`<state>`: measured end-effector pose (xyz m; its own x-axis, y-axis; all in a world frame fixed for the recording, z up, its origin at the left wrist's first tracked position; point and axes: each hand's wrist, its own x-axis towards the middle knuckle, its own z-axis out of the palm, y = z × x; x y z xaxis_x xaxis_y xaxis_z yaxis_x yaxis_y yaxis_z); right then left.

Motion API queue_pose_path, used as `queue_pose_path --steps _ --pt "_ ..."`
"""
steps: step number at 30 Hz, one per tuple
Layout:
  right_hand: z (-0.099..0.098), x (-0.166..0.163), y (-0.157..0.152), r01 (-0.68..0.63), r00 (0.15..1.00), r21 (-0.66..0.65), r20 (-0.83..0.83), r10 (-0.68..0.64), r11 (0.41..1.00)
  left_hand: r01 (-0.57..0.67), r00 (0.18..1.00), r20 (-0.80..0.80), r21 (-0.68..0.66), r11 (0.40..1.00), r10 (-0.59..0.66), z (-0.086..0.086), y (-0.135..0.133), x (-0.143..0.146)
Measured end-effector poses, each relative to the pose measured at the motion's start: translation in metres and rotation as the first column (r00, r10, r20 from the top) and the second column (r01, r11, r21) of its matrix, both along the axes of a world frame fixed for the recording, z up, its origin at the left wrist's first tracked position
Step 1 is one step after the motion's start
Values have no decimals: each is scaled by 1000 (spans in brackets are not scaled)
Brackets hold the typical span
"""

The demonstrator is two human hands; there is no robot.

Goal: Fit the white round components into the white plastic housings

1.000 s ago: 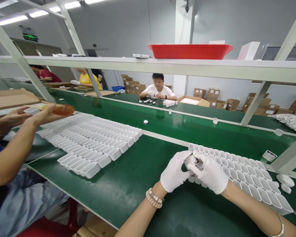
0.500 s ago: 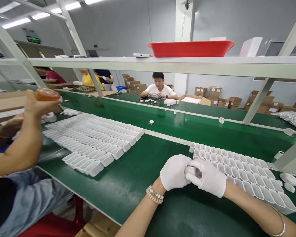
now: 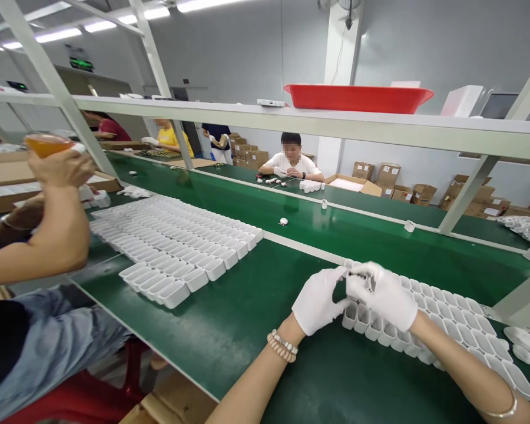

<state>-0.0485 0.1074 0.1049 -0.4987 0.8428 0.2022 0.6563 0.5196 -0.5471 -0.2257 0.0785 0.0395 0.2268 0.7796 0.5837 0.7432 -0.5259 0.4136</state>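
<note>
My right hand (image 3: 388, 297), in a white glove, pinches a small white plastic housing (image 3: 354, 288) over the left end of a block of similar white housings (image 3: 453, 327). Fingers cover much of the held piece, so its inside is hidden. My left hand (image 3: 317, 301), also gloved, is just to the left, its thumb and fingers apart and curved around the near side of that piece. Whether the left fingertips touch it I cannot tell. The housings in the block stand open side up in tight rows on the green tabletop (image 3: 229, 330).
A larger array of white housings (image 3: 176, 235) stands on the left. Beside it sits a co-worker, whose raised hand (image 3: 62, 168) holds an orange-coloured container (image 3: 48, 145). A white rail (image 3: 307, 247) borders the green belt (image 3: 229, 194). Overhead, a shelf carries a red tray (image 3: 357, 99).
Both hands have moved from in front of the block to its left end, the right one carrying the housing. The left hand has opened away from it. My view has shifted slightly.
</note>
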Motion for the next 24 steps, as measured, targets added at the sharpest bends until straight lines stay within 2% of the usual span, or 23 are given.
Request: queue_pose_path --steps 3,6,8,11,13,16,24 --pt "5 7 50 191 981 -19 39 -190 981 -127 992 -32 -53 990 126 -11 9 -7" --pt "-1 14 100 325 938 -19 139 -319 946 -154 985 -97 -124 980 142 -15 13 -10" --pt "-9 17 122 392 901 -27 215 -378 920 -151 982 -139 -162 975 129 -15 12 -10" --pt "-19 18 140 435 858 -55 329 -395 899 -164 978 -164 -193 967 133 -14 11 -10" --pt "-20 16 143 418 852 -45 365 -375 907 -180 975 -166 -198 964 149 -14 12 -11" --pt "-19 5 140 328 881 -11 365 -301 945 -201 973 -158 -214 956 170 -16 14 -11" --pt "-22 -40 108 57 935 -52 352 -36 997 -217 976 -57 -281 935 209 -21 17 -14"
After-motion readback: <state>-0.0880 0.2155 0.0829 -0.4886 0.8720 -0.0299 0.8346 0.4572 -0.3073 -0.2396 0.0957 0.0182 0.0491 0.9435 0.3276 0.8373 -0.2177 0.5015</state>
